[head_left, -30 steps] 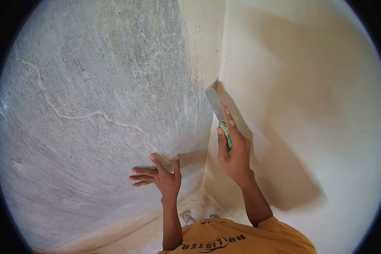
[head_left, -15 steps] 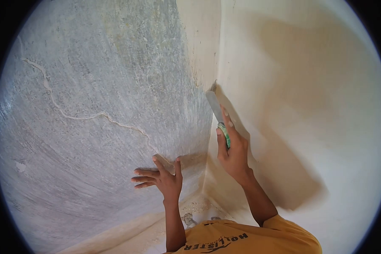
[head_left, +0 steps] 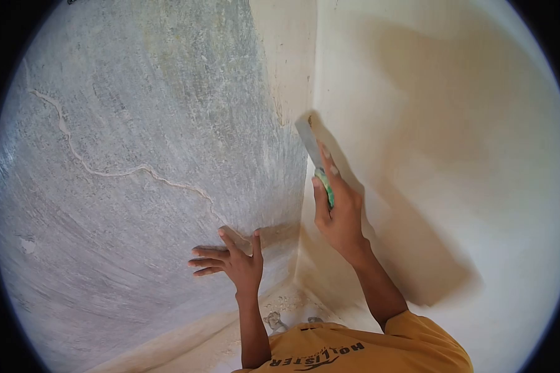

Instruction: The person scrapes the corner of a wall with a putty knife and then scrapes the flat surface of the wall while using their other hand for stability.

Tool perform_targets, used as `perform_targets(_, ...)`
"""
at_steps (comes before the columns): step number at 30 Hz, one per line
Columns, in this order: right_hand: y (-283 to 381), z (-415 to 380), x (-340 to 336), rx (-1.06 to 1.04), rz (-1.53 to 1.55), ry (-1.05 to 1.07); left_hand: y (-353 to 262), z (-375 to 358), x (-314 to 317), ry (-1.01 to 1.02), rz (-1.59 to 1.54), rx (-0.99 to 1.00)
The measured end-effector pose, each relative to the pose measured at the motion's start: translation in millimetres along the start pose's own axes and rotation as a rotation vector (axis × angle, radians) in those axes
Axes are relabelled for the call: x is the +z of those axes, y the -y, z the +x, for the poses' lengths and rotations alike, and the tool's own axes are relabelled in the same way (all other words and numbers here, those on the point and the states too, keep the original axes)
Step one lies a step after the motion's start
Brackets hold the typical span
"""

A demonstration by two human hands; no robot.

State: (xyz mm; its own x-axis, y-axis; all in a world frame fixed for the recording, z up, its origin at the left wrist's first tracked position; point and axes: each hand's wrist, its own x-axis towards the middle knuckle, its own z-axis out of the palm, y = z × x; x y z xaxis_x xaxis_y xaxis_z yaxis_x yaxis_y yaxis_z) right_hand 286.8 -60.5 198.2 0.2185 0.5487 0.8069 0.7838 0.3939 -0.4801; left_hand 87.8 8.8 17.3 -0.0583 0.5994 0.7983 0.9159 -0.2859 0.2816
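My right hand (head_left: 341, 208) is wrapped round the green handle of a putty knife (head_left: 309, 140), the index finger stretched along its flat grey blade. The blade points up and lies close to the corner where two walls meet, with a small brown bit near its tip. Spread fingers of my left hand (head_left: 239, 261) rest against the grey scraped wall (head_left: 137, 230), just below the lower end of a pale wavy crack line (head_left: 140, 168). Nothing is held in that hand.
To the right stands a smooth cream wall (head_left: 429, 124) with my arm's shadow on it. A cream unscraped strip (head_left: 286, 50) runs beside the corner at the top. Pale crumbs and debris lie on the floor (head_left: 289, 297) at the corner's foot.
My right hand and the putty knife have shifted slightly up along the corner. My left hand stays spread at the same spot on the wall.
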Motion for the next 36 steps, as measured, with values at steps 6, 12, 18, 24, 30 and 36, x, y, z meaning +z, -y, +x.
perform_targets(6,7,2,-1,0.036,-0.02,0.008,-1,0,-2,-0.002,0.008,0.011)
perform_targets(12,0,-5,0,0.06,-0.013,0.034,-2,4,-1,-0.034,0.019,0.028)
perform_targets(18,-16,-16,0,-0.012,-0.02,0.027,0,-2,-3,-0.005,0.02,0.011)
perform_targets(24,6,22,6,-0.044,0.021,-0.092,-1,-2,-2,-0.002,0.027,0.024)
perform_targets(30,-11,-27,29,0.047,0.143,-0.104,4,-4,0,0.013,0.023,0.041)
perform_targets(36,-7,-40,31,0.064,0.102,-0.069,9,-7,-1,0.016,0.046,0.064)
